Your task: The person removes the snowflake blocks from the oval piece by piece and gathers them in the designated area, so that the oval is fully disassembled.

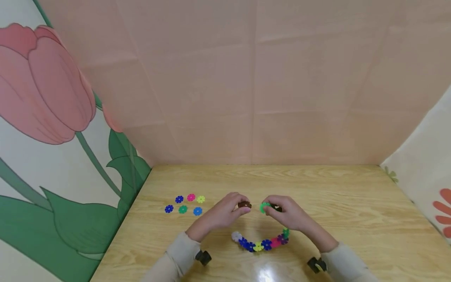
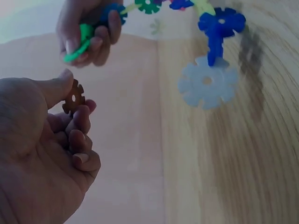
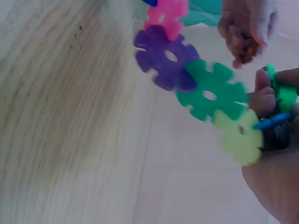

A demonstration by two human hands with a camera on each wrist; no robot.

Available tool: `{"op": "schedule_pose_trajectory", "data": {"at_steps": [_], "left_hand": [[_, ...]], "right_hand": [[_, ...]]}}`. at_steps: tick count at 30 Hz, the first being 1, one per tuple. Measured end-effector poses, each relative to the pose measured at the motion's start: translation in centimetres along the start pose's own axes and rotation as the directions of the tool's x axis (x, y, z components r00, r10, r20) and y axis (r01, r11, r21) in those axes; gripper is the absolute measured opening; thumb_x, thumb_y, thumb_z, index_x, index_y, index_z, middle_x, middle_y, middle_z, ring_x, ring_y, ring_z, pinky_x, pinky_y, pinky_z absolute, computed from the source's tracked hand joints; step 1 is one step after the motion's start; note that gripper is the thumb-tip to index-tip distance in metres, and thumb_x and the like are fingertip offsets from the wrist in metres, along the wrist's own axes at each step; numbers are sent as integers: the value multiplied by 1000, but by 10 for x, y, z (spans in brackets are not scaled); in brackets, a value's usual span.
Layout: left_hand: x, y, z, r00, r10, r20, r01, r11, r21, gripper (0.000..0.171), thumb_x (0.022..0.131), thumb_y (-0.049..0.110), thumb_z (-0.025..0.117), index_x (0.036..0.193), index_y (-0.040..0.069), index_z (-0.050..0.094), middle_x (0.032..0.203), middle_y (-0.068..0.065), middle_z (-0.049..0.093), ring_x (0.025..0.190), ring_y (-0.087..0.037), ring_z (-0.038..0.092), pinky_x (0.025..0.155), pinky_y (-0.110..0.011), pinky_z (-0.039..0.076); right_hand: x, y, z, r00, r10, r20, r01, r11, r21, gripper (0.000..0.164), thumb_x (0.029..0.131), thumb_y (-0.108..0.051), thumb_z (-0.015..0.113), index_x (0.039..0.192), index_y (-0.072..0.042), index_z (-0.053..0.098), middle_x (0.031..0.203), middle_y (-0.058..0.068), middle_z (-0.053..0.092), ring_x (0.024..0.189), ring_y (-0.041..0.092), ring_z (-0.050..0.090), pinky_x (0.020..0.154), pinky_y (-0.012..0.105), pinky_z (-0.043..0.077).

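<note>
Left hand (image 1: pixel 227 211): thumb and fingers pinching one brown disc (image 1: pixel 244 204), notched like a flower, with a hole at its centre, raised above the wooden table (image 1: pixel 352 192). Right hand (image 1: pixel 290 213): fingers curled, gripping a bright green disc (image 1: pixel 264 207) at one end of a chain (image 1: pixel 258 246) of interlocked flower discs; the brown and bright green discs face each other, near but apart. Chain: curving from the right hand round towards the left wrist, its free end a white disc (image 2: pixel 208 83), then blue, yellow, blue, pink, a purple disc (image 3: pixel 163 58), a darker green disc (image 3: pixel 210 93), a pale yellow disc (image 3: pixel 240 137) and a blue disc (image 3: pixel 272 122) close to the right hand. Loose discs, six, in two rows of three on the table beyond the left forearm: far row, dark blue, a pink disc (image 1: pixel 191 197), yellow; near row, dark blue, green, a light blue disc (image 1: pixel 197 211). Surroundings: pink cloth (image 1: pixel 211 78) behind the table; tulip panel (image 1: pixel 53 90) at left; pale sleeves (image 1: pixel 183 250) on both arms.
</note>
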State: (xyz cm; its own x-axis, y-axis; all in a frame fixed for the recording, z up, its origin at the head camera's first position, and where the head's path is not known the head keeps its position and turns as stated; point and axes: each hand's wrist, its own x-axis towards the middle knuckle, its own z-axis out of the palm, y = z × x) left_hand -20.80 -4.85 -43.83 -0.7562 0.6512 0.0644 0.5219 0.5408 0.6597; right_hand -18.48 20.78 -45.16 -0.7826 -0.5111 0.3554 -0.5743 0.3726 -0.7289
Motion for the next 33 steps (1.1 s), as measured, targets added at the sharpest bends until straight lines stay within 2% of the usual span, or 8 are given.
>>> {"op": "schedule_pose_trajectory", "data": {"at_steps": [7,11,14,17,21,25,28,33], "left_hand": [[-5,-26,-3,993,-68,-93,74,995,61,32,101,36,63,125,16,69,106,10,59,106,-10,52,91,-30,49],[-7,-40,-6,985,-112,-134,122,990,75,38,99,33,66,131,12,67,108,7,60,109,-14,54,92,-34,50],[-6,-51,-6,979,-133,-156,145,987,66,37,97,29,70,128,9,68,106,5,60,110,-18,54,93,-38,50],[-4,-64,-5,971,-167,-169,182,981,74,34,94,26,74,123,9,70,104,4,60,109,-19,54,94,-39,49],[-2,-81,-4,966,-200,-163,220,968,116,35,94,24,75,124,7,70,105,1,61,108,-20,53,94,-39,49],[-1,-95,-5,957,-240,-163,262,955,135,38,94,23,74,127,5,68,109,-3,61,109,-22,54,96,-41,50],[0,-103,-7,948,-272,-165,297,942,154,38,94,24,74,127,7,68,110,-3,61,109,-22,53,96,-41,50],[2,-110,-8,943,-293,-157,321,925,205,39,96,25,72,129,5,67,114,-8,62,111,-25,53,94,-42,50]], "right_hand": [[1,0,-6,998,-24,62,26,999,-32,6,99,-11,66,102,-16,65,79,-9,53,64,1,45,56,22,45],[0,0,-9,994,-33,109,35,999,-14,13,97,-7,67,108,-11,62,85,-6,55,66,0,48,56,22,48],[-1,0,-10,990,7,139,-10,1000,15,16,101,-10,63,117,-10,62,87,-3,58,64,4,55,55,25,52],[-1,0,-10,984,63,166,-71,997,43,27,103,-16,60,129,-7,60,86,-1,61,65,10,62,56,29,55],[-1,1,-10,983,91,161,-94,996,7,40,103,-18,60,141,-6,55,81,-2,62,66,8,60,58,28,54],[-1,4,-9,990,69,122,-64,997,-41,39,102,-15,63,138,-6,55,79,-4,63,67,4,60,57,25,52],[-2,5,-7,993,65,103,-62,997,-37,30,101,-14,63,130,-8,56,82,-4,67,70,4,63,59,26,54],[-3,6,-6,991,82,102,-81,997,-10,22,102,-18,62,122,-9,57,86,-5,67,74,6,66,61,27,56]]}}
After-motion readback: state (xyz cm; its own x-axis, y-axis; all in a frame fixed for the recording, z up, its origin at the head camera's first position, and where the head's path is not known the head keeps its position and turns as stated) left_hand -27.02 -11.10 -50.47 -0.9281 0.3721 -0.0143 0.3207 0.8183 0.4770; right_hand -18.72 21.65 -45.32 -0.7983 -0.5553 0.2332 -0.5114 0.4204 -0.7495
